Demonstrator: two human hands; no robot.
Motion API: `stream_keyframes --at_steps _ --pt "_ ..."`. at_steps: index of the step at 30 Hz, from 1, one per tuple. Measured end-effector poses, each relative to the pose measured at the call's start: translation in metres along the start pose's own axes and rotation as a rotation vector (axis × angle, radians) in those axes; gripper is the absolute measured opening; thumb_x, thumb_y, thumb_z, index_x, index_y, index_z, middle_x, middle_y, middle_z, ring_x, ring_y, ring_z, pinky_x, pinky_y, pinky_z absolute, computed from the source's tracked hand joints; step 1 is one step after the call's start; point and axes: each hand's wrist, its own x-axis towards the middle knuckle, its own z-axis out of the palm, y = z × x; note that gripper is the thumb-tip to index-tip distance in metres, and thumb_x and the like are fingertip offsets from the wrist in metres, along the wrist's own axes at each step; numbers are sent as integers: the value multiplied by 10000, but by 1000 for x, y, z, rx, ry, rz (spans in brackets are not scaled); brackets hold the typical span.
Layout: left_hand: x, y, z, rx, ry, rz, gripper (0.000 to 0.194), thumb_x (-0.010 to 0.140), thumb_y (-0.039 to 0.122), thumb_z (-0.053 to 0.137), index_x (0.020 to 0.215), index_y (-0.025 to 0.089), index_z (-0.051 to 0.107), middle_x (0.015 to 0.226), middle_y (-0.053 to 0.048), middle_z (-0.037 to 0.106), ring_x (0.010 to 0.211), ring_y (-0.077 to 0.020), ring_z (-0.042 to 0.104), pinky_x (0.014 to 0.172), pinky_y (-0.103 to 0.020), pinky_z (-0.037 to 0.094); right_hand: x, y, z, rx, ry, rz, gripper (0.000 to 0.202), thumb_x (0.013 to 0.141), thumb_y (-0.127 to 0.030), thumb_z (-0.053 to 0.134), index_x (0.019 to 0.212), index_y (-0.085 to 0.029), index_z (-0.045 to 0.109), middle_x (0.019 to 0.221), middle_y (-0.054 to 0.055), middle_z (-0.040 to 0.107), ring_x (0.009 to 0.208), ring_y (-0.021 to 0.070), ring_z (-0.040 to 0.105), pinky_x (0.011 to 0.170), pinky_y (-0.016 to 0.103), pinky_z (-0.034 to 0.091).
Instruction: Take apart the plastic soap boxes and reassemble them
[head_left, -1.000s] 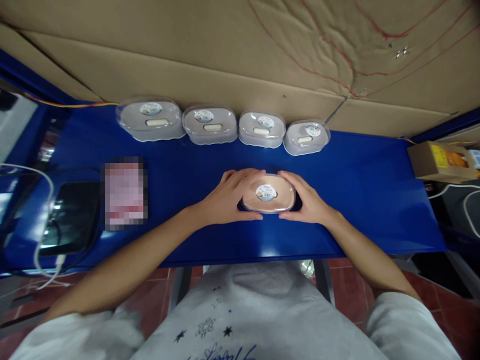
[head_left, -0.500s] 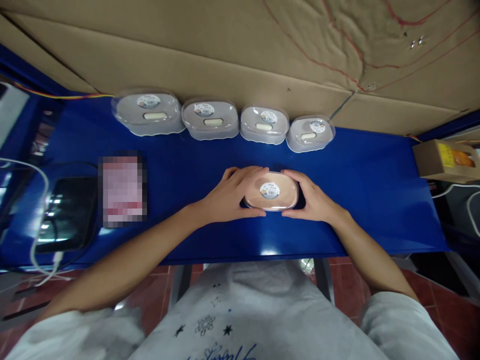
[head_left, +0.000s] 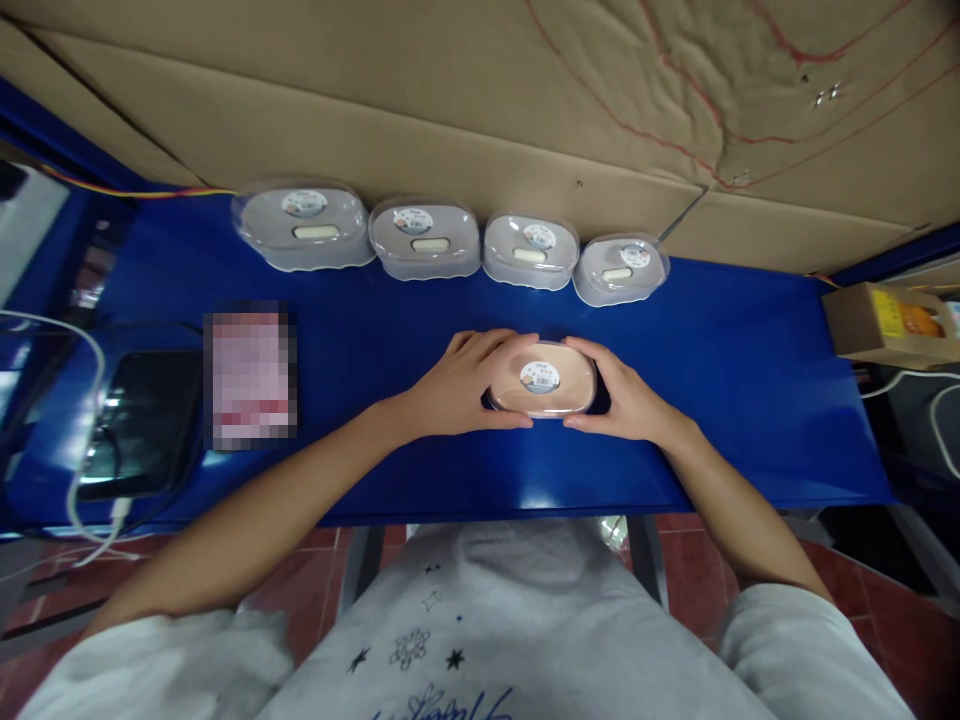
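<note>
Between both hands is a small oval plastic container [head_left: 574, 385] with a clear lid, a peach-coloured top and a round white label. My left hand [head_left: 469, 385] grips its left end, fingers along the far side and thumb at the near edge. At the right end my right hand [head_left: 626, 395] holds it the same way. The container is low over the blue table or resting on it; I cannot tell which. Its underside is hidden.
Along the back stand several clear lidded containers, from a large one [head_left: 259, 225] at left to a smaller one [head_left: 656, 265] at right. A black tablet-like device [head_left: 150, 410] with a white cable and a blurred pink item [head_left: 251, 375] lie left. A cardboard box [head_left: 862, 325] sits right.
Both hands keep the same hold on the small container. The whole view has shifted very slightly; nothing on the table has visibly moved.
</note>
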Motion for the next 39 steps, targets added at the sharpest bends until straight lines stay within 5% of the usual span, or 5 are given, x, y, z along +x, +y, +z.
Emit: stream_keyframes --at_steps 14,23,39 --pt "-6 -3 7 79 67 99 1126 829 718 863 1697 220 348 1623 -207 519 1474 -405 512 1238 -548 361 -1 -6 -4 -14 -9 3 1094 852 -634 861 1718 -320 272 1694 141 490 1547 385 509 1264 599 467" --pt "-5 0 0 36 26 35 1125 829 696 875 1691 195 354 1646 -203 516 1482 -414 505 1246 -549 360 -1 -5 -5 -3 -37 44 1088 864 -634 852 1717 -302 263 1701 154 479 1548 390 508 1268 613 462" --pt "-6 -4 -1 -44 19 7 1074 830 676 887 1677 286 355 1662 -149 521 1516 -377 503 1267 -532 326 0 -4 2 -28 10 -38 1133 874 -647 837 1747 -304 201 1719 167 445 1593 390 443 1283 628 438"
